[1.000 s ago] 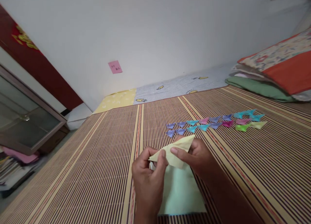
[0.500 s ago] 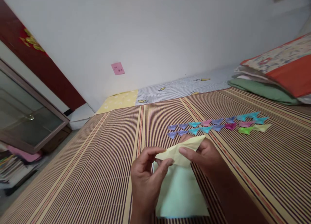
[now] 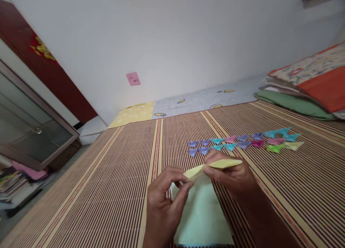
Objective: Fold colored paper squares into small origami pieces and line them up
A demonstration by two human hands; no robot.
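Note:
A folded sheet of pale yellow paper (image 3: 223,163) is held up between both hands, seen nearly edge-on. My left hand (image 3: 168,197) pinches its left end between thumb and fingers. My right hand (image 3: 231,174) grips it near the middle, thumb on the near side and fingers behind, and the right end sticks out past the hand. Below them lies a stack of pale green paper (image 3: 203,219), partly covered by my hands. Beyond, two rows of small folded paper pieces (image 3: 230,146) in purple, blue, pink, green and yellow rest on the mat.
A striped bamboo mat (image 3: 107,176) covers the surface. Folded bedding (image 3: 309,83) is piled at the right. A patterned cloth (image 3: 194,101) runs along the wall, where a pink note (image 3: 133,79) is stuck. A glass-fronted cabinet door (image 3: 35,118) stands at the left.
The yellow paper has turned from showing its broad face to nearly edge-on, bending at the middle. My right hand has moved slightly right and down. The view has shifted slightly.

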